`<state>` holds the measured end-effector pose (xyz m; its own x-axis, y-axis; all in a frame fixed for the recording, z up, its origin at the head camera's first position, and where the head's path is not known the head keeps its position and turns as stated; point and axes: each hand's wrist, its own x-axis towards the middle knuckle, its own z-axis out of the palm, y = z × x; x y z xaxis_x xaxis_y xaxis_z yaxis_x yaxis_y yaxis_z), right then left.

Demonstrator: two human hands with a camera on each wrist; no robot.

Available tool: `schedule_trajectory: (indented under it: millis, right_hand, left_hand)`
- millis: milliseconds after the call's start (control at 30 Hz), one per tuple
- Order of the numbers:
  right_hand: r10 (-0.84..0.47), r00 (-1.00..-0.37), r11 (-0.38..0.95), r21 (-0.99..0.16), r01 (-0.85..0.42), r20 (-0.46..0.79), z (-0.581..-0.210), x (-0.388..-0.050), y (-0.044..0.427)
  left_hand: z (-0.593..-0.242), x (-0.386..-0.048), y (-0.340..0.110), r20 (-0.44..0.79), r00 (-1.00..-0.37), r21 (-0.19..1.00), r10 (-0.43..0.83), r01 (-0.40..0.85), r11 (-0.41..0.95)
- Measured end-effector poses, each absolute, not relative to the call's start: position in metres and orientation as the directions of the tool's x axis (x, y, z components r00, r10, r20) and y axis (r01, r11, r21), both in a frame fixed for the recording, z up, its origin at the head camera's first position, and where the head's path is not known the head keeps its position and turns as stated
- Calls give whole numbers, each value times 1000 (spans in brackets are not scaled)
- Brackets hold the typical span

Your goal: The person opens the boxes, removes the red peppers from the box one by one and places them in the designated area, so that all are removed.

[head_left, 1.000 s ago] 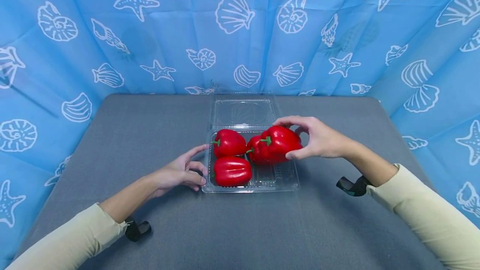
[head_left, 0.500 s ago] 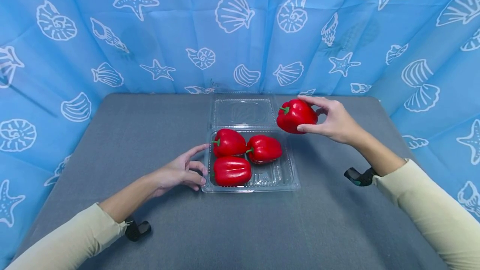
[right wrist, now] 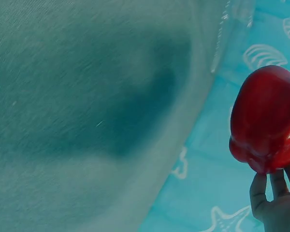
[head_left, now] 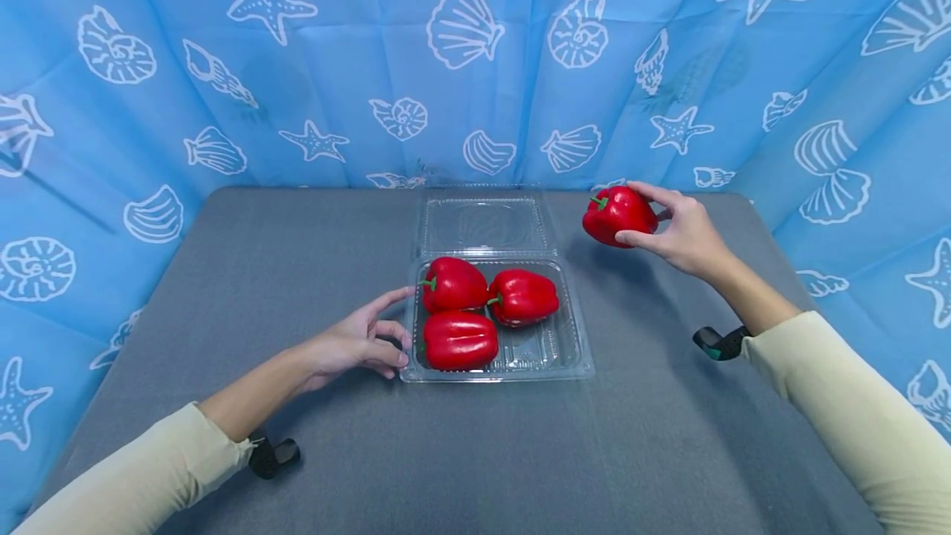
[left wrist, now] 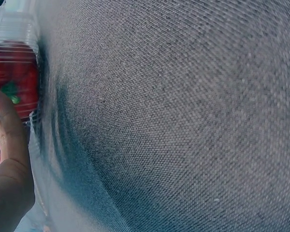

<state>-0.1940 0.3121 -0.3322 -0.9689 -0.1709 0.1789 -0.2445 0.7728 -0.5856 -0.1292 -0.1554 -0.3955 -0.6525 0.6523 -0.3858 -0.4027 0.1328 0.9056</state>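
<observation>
- Pepper (head_left: 620, 217): held up off the table (head_left: 654, 428) in the right hand, beyond the box and to its right. Its skin looks glossy, so a loose grip could let it slip and roll.
- Right hand (head_left: 687, 234): thumb and fingers pinch the pepper from its blunt end, stem facing away from the palm. Holding only that end might let the stem end dip or twist.
- Box (head_left: 505, 376): just right of the left hand, three peppers inside. It looks thin and light; a knock could slide it.
- Left hand (head_left: 347, 349): index and thumb spread apart at the box's near side, other fingers bent. I cannot tell how firmly it presses; too much push might skew or dent the wall.
- Peppers by the left index (head_left: 455, 284), by the left thumb (head_left: 461, 341), and farther toward the right hand (head_left: 523, 297): the last has bare floor beside it, so a jolt could roll it.
- Lid (head_left: 483, 221): laid back beyond both hands, near the right fingers' side; a low sweep leftward could snag it.
</observation>
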Motion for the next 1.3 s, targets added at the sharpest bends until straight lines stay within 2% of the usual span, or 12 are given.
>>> schedule_trajectory:
  millis: [167, 667, 1300]
  right_hand:
    - [-194, -975, 793, -567, -223, 112, -341, -200, 324]
    - [-239, -969, 777, -610, -155, -59, -358, -211, 348]
    - [-179, -981, 777, -622, -92, -78, -376, -221, 357]
  left_hand:
    - [-396, -129, -156, -388, -649, 905, 654, -404, 135]
    - [-396, -128, -155, -395, -645, 898, 654, -420, 128]
    - [-397, -130, -154, -416, -663, 895, 623, -419, 151]
